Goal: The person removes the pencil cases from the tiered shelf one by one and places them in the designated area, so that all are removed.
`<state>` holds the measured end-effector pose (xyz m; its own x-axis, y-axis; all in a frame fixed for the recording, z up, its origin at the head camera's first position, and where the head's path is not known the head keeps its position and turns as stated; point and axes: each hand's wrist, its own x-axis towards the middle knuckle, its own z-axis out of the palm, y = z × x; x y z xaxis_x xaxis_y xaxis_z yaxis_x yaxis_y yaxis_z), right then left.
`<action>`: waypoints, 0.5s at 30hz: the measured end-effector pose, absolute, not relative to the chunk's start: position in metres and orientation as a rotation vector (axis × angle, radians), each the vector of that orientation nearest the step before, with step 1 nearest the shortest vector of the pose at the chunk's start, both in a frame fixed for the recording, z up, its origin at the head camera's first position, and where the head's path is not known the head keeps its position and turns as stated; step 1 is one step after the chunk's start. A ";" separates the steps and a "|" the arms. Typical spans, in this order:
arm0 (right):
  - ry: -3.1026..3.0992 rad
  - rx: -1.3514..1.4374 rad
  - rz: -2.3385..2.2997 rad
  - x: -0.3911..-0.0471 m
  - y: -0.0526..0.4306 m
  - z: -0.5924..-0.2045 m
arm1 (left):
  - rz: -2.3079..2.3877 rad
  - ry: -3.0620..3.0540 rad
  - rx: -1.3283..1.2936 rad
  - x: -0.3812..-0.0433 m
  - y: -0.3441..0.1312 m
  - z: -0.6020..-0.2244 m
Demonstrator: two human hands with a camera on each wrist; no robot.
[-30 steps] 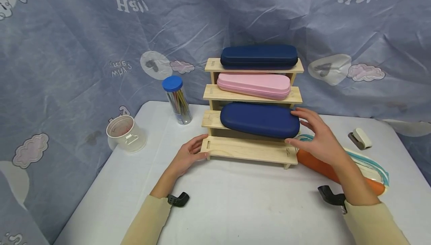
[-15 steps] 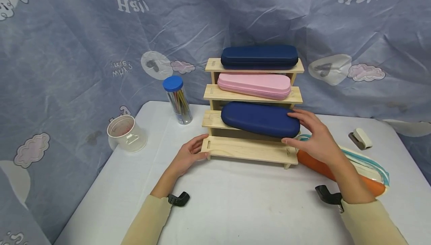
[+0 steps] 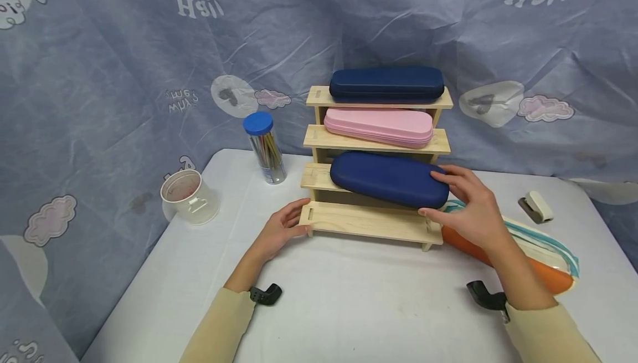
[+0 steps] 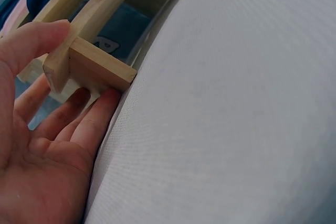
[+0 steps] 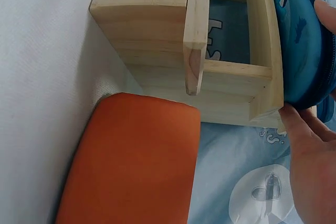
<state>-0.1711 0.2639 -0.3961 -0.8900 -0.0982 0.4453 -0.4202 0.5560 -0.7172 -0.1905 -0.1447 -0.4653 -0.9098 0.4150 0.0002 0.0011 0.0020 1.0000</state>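
Note:
A four-tier wooden rack [image 3: 369, 220] stands in the head view, its lowest tier bare. At that tier's left end my left hand [image 3: 279, 233] grips the wood; the left wrist view shows the thumb [image 4: 52, 36] on the plank and fingers beneath it. On the tier above, a navy blue pencil case [image 3: 389, 179] lies slanted, its right end nearer to me. My right hand [image 3: 471, 208] holds that end between thumb and fingers. The right wrist view shows the pencil case's [image 5: 299, 40] teal patterned side against the rack's edge.
A pink case [image 3: 379, 126] and a dark blue case [image 3: 386, 84] lie on the upper tiers. An orange pouch [image 3: 548, 274] lies against the rack's right side, a stapler [image 3: 535, 206] beyond it. Leftward are a jar of sticks [image 3: 266, 149] and a white cup [image 3: 191, 199].
My right hand has moved from the end of the navy pencil case onto its right part. The case's right end has shifted slightly right and toward me. The left hand stays put.

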 end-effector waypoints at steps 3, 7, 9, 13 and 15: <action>-2.434 0.406 1.255 -0.166 0.264 -0.394 | 1.979 1.995 0.432 -0.190 -0.144 -0.465; -2.438 0.379 1.259 -0.158 0.265 -0.391 | 1.974 2.003 0.429 -0.190 -0.144 -0.465; -2.440 0.367 1.261 -0.154 0.266 -0.391 | 1.974 2.003 0.428 -0.190 -0.144 -0.465; -2.442 0.350 1.256 -0.147 0.269 -0.390 | 1.973 2.005 0.425 -0.190 -0.144 -0.466; -2.442 0.346 1.256 -0.144 0.272 -0.390 | 1.971 2.009 0.425 -0.190 -0.144 -0.466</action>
<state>-0.1441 0.2716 -0.3900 -0.9009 -0.0471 0.4315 -0.3784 0.5725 -0.7274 -0.1902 -0.1440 -0.4658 -0.9131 0.4078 -0.0035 0.0043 0.0183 0.9998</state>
